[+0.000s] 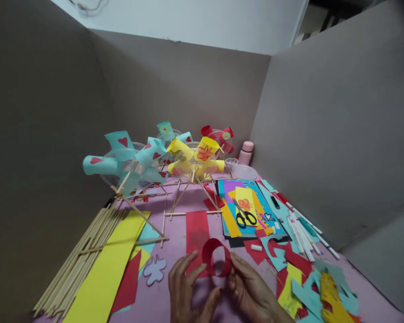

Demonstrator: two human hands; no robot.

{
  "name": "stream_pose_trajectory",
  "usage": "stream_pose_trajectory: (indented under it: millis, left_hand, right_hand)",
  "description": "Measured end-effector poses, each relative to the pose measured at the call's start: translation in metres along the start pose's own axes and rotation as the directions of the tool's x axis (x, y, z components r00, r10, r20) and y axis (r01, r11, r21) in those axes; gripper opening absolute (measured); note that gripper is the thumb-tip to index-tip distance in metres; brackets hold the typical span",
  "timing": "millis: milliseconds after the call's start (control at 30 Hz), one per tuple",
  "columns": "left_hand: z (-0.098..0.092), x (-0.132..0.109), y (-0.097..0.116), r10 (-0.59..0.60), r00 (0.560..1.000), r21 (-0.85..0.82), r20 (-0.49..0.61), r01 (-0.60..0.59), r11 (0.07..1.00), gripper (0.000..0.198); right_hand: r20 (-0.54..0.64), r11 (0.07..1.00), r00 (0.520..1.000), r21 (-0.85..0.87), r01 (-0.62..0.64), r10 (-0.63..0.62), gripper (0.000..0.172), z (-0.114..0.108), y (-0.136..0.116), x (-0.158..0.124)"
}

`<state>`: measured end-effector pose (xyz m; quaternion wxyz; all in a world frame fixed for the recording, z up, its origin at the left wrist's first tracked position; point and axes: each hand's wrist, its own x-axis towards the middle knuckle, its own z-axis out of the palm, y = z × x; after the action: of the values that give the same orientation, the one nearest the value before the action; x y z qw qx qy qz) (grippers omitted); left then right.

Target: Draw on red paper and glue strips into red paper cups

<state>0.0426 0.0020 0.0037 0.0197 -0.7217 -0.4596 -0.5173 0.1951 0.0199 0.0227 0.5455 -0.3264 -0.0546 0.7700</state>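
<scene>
A red paper loop [207, 256] is held up near the front of the table, its round opening turned toward me. My right hand [247, 285] pinches its right side between thumb and fingers. On the left, my left hand [188, 287] has its fingers spread and curved next to the loop; a fingertip is close to the loop's edge, but I cannot tell whether it touches. Under and behind the loop lies a flat red paper strip [197, 224]. A flower-shaped grey cutout [155, 270] rests left of my left hand.
Paper windmills on stick frames, blue [126, 157], yellow [195, 157] and red [218, 134], stand behind. Wooden sticks [84, 255] and yellow paper [109, 264] lie left. Scissors [245, 217], white markers [299, 235], paper scraps and a yellow glue gun [331, 296] lie right. Grey panels enclose the table.
</scene>
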Motion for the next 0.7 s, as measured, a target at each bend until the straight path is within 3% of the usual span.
stream_pose_trajectory:
  millis: [233, 500, 600, 700]
  left_hand:
    - [-0.003, 0.004, 0.010, -0.001, 0.999, -0.036, -0.043, -0.001, 0.999, 0.021]
    - [-0.010, 0.013, -0.002, -0.036, 0.998, -0.030, 0.051, 0.038, 0.999, 0.015]
    - [-0.010, 0.012, -0.001, 0.023, 0.999, -0.006, 0.029, -0.023, 1.000, 0.019]
    - [-0.007, 0.008, 0.003, 0.089, 0.996, -0.003, -0.010, -0.089, 0.996, 0.024]
  right_hand:
    - [0.057, 0.997, 0.998, -0.081, 0.008, -0.004, 0.042, -0.004, 0.010, -0.001]
    - [0.102, 0.932, 0.985, -0.323, 0.163, -0.137, 0.043, -0.007, 0.011, 0.000]
    - [0.086, 0.907, 0.976, -0.360, 0.220, -0.202, 0.044, -0.007, 0.009, -0.001]
    - [0.040, 0.934, 0.975, -0.282, 0.221, -0.219, 0.043, -0.004, 0.008, -0.002]
